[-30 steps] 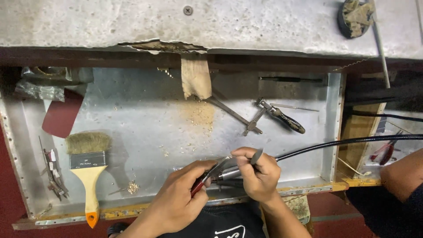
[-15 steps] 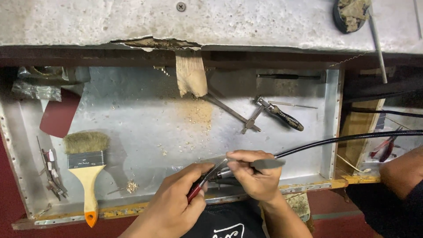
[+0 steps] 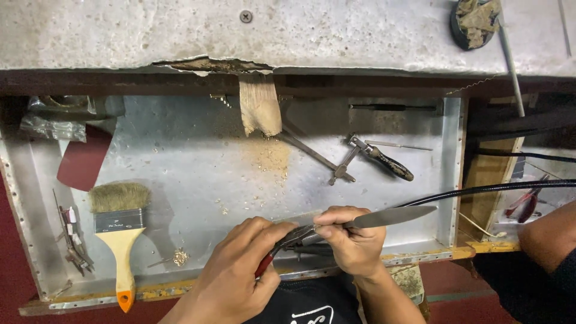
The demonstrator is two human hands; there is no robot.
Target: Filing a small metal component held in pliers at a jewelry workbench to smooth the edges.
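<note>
My left hand (image 3: 237, 273) is shut on red-handled pliers (image 3: 265, 265), whose jaws point right toward my other hand. My right hand (image 3: 355, 246) grips a grey metal handpiece (image 3: 393, 216) that lies nearly level, its thick end pointing right. A black flexible cable (image 3: 492, 189) runs from the handpiece off to the right. Both hands meet low over the front of a metal tray (image 3: 454, 180). Whatever sits between the pliers' jaws and the handpiece tip is hidden by my fingers.
A wide paintbrush (image 3: 120, 237) with a pale handle lies at the tray's left. A wooden peg (image 3: 259, 108) juts from the bench edge above sawdust. Black-handled pliers (image 3: 384, 159) and a thin metal tool (image 3: 318, 157) lie at the back. Another person's arm (image 3: 549, 240) is at the right.
My right hand has turned the handpiece from a steep tilt to nearly level, so its thick end now sticks out to the right. The left hand stays on the pliers.
</note>
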